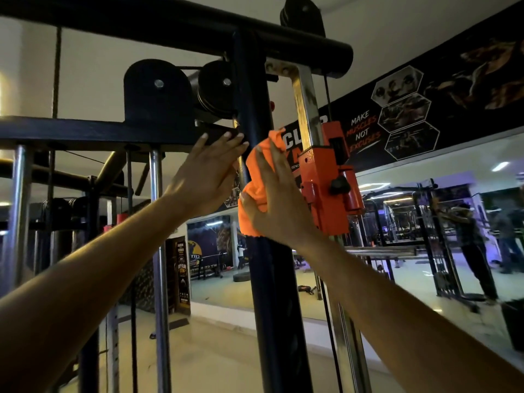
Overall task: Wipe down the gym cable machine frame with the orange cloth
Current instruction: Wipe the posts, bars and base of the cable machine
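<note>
Mirrored gym, right hand pressing orange cloth on black upright, left hand flat, released

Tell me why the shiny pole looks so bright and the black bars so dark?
In the head view, ceiling lights glare off the chrome pole, while the black upright and top bar sit in dim shadow; the orange cloth under the right hand stays vivid; the wide lens bends straight bars near the edges.
</note>
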